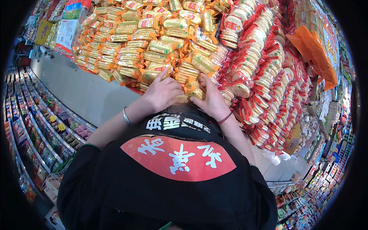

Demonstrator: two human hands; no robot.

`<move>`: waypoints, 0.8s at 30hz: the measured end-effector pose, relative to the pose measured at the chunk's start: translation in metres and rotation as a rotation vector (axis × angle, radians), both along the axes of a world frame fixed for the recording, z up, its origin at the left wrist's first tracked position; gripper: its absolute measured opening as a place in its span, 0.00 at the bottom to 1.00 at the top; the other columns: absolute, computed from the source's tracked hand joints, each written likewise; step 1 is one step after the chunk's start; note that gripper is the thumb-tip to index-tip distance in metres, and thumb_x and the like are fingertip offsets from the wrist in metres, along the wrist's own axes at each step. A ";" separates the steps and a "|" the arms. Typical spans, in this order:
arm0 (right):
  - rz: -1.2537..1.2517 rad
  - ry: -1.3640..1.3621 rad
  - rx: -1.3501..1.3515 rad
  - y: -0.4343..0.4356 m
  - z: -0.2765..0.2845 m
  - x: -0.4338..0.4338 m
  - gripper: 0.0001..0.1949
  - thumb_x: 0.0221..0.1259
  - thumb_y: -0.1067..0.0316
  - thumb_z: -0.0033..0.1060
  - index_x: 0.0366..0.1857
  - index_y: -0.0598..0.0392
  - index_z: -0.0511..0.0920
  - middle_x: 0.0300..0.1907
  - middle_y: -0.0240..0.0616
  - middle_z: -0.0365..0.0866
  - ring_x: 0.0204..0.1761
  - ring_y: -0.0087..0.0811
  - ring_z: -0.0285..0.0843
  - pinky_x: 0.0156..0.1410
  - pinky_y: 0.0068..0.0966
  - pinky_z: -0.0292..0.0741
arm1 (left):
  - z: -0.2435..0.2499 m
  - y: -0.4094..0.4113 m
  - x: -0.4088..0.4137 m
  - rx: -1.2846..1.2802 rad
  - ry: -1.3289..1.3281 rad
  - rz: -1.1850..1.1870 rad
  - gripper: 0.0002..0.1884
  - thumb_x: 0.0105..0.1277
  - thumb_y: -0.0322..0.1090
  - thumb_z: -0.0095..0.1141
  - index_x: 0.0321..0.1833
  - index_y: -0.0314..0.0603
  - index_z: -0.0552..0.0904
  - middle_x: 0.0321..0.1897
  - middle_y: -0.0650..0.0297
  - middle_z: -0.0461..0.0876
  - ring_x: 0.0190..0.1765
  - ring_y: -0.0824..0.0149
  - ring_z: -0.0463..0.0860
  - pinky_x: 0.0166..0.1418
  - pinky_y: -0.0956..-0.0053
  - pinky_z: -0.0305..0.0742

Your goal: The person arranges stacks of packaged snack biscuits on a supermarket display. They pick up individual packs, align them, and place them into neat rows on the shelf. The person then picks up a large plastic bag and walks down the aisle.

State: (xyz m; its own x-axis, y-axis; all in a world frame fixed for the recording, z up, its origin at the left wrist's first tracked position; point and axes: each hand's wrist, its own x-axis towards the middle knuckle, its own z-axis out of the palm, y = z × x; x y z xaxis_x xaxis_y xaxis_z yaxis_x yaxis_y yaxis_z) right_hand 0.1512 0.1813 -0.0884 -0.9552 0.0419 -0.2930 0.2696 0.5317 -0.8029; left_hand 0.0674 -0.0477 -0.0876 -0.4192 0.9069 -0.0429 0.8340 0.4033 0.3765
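Observation:
A large pile of clear packets of flat round crackers with orange ends (129, 54) lies before me. My left hand (164, 91), with a silvery bangle at the wrist, rests at the pile's near edge, its index finger touching a packet with a red label (157, 70). Close by on the right is my right hand (209, 96), a dark red beaded bracelet on its wrist. Its thumb and fingers are spread around an orange-ended cracker packet (195, 88) at the near edge; whether it grips the packet is unclear. My left fingertips are partly hidden among the packets.
Longer red-ended cracker packs (258, 63) are heaped at the right. An orange plastic bag (316, 54) hangs beyond them. At the upper left stands a clear container with a printed label (69, 26). Shelves of packaged goods (49, 123) curve along the left, with more at the lower right.

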 end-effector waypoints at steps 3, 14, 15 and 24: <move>0.071 0.226 0.102 0.002 -0.006 0.007 0.34 0.49 0.65 0.81 0.61 0.61 0.74 0.51 0.49 0.79 0.56 0.45 0.79 0.62 0.36 0.76 | -0.006 -0.003 0.004 0.008 0.075 0.012 0.15 0.66 0.41 0.64 0.56 0.55 0.85 0.52 0.70 0.83 0.63 0.67 0.77 0.84 0.42 0.45; 0.005 0.477 0.356 0.027 -0.014 -0.045 0.36 0.52 0.58 0.80 0.67 0.49 0.74 0.65 0.54 0.70 0.65 0.54 0.72 0.71 0.41 0.72 | -0.003 -0.006 0.005 0.043 0.091 0.012 0.17 0.64 0.39 0.65 0.56 0.55 0.85 0.54 0.70 0.82 0.64 0.66 0.77 0.84 0.40 0.44; 0.001 0.443 0.318 0.023 -0.014 -0.045 0.36 0.52 0.59 0.80 0.69 0.49 0.73 0.63 0.53 0.71 0.64 0.52 0.73 0.70 0.41 0.73 | -0.003 -0.007 0.005 0.042 0.092 0.014 0.17 0.64 0.38 0.65 0.56 0.55 0.85 0.53 0.70 0.82 0.64 0.66 0.77 0.84 0.40 0.45; 0.111 0.554 0.603 -0.017 -0.010 -0.077 0.41 0.50 0.58 0.75 0.72 0.53 0.68 0.62 0.51 0.72 0.61 0.49 0.71 0.66 0.43 0.71 | 0.054 0.033 -0.009 0.480 0.036 0.151 0.20 0.67 0.37 0.64 0.62 0.45 0.82 0.62 0.58 0.79 0.66 0.58 0.76 0.81 0.45 0.51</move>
